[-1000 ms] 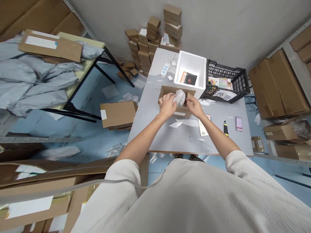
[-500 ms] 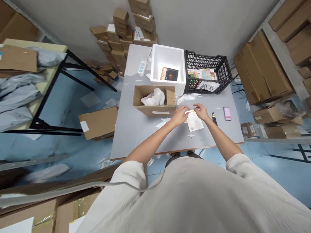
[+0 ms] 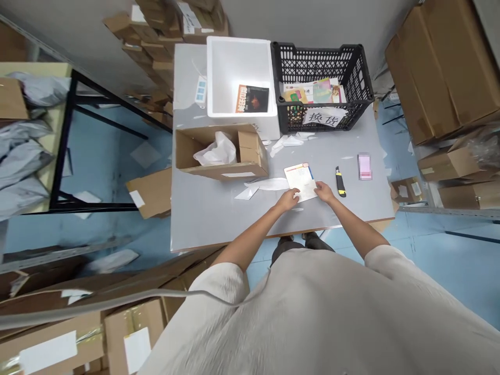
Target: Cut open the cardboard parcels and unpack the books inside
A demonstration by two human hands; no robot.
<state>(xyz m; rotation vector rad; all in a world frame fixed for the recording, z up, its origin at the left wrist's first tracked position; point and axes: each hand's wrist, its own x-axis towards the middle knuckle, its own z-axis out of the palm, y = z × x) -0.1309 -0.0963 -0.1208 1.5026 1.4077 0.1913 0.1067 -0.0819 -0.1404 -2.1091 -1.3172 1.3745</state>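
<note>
A thin white booklet (image 3: 300,179) with a red and blue printed edge lies between my two hands, over the grey table (image 3: 222,213). My left hand (image 3: 288,199) pinches its near left corner. At its right edge my right hand (image 3: 323,191) grips it with thumb and fingers. To the right of the booklet are a black and yellow box cutter (image 3: 340,182) and a pink-screened phone (image 3: 364,166). Scraps of white paper (image 3: 273,184) lie just left of it.
An open cardboard box (image 3: 242,169) holding white wrapping stands left of my hands. Behind are a white foam box (image 3: 213,78) with a book inside and a black crate (image 3: 324,57) with booklets. A power strip (image 3: 201,91) lies at the back left.
Both hands have moved from the booklet's far edge to its near end and right side. More of its printed face shows. The camera view has shifted, bringing the table closer.
</note>
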